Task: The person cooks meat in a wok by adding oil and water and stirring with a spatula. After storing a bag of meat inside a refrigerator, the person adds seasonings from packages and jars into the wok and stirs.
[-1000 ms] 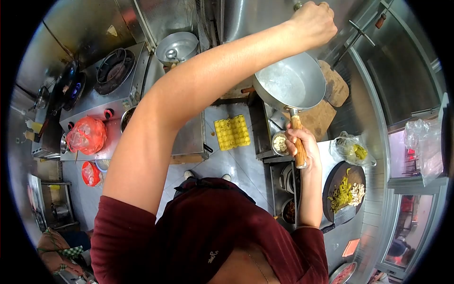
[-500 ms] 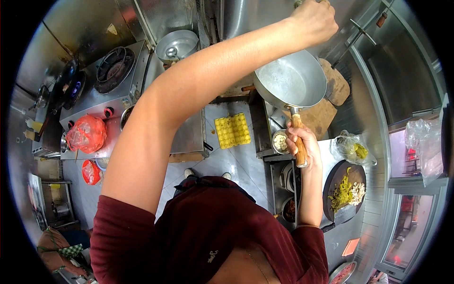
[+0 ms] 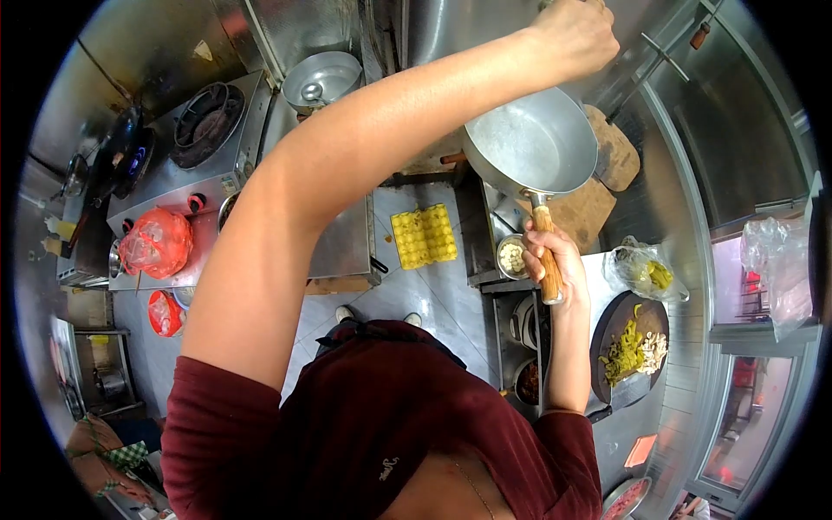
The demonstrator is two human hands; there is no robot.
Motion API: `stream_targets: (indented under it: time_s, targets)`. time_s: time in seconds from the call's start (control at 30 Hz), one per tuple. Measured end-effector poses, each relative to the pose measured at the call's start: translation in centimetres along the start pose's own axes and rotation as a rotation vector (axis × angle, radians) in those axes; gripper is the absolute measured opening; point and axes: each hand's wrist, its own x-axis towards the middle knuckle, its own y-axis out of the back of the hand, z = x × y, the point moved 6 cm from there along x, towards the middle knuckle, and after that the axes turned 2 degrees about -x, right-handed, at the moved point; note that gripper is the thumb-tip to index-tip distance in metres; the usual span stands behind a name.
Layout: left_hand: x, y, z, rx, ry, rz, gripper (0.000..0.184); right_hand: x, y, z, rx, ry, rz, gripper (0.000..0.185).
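Observation:
My right hand (image 3: 562, 262) is wrapped around the wooden handle of a deep silver saucepan (image 3: 572, 165). The pan is held up at the right, its shiny inside facing me; whether liquid lies in it I cannot tell. My left arm reaches across the view, and my left hand (image 3: 574, 39) is closed at the top edge above the pan. A small bit of metal shows beside those fingers, but what they grip is hidden. Below the pan, near my right hand, sits a small metal bowl (image 3: 512, 257) of pale peeled cloves.
A round dark board (image 3: 626, 316) at right holds cut green peppers and pale slices. Bagged peppers (image 3: 654, 276) lie nearby. A yellow egg tray (image 3: 423, 238) is on the floor. At left are a stove (image 3: 208, 126) with a lit burner, red bags (image 3: 160, 243) and a metal pot (image 3: 325, 74).

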Motion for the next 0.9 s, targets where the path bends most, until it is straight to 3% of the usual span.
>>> stream_targets:
  time_s: [0.9]
  targets:
    - [0.08, 0.22, -0.15, -0.021, 0.013, -0.015, 0.018, 0.11, 0.30, 0.01, -0.015, -0.004, -0.002, 0.019]
